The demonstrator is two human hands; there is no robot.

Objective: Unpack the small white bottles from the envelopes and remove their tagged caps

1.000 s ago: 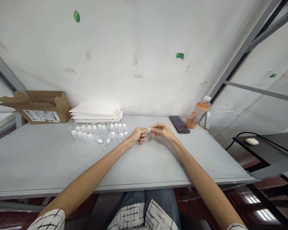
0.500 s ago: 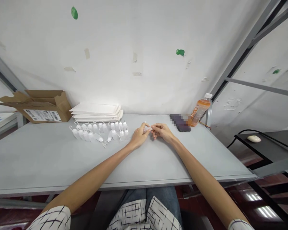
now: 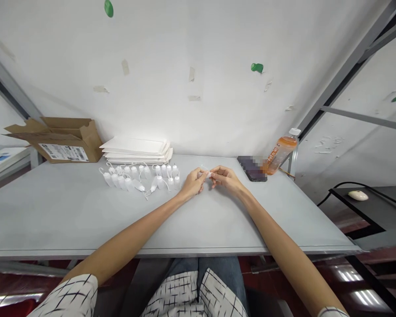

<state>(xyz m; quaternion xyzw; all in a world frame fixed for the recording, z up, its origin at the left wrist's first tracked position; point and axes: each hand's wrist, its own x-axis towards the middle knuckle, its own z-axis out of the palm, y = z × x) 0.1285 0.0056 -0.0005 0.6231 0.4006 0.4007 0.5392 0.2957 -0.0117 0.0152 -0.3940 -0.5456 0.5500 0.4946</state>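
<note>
Head view, all places taken from the paper stack (image 3: 135, 152) at the back of the table (image 3: 86, 220). Item: one small white piece (image 3: 209, 175), forward and to the right of the stack, raised between two hands over the table; largely covered by fingers, its full form not to be told. Item: left hand (image 3: 193, 182), nearer the stack, thumb and forefinger narrowed on the piece. Item: right hand (image 3: 226, 178), farther to the right of the stack, thumb and forefinger likewise pinched at the piece's right end, the other fingers curled loosely below. Item: a group of small white bottles (image 3: 122, 181), directly in front of the stack, many upright, a few tilted or lying, with thin white loops. Item: one cardboard box (image 3: 69, 147), left of the stack, flaps raised. Item: one phone (image 3: 253, 171), well to the right of the stack, lying flat, partly blurred. Item: one drink bottle (image 3: 282, 152), beyond the phone on that same side, amber contents, white cap. Step in hand, by judgement: fine two-handed fingertip work on the piece. Next move, by judgement: called for a steady left pinch and small, controlled right-hand adjustment, without squeezing or dropping so slight an item.
</note>
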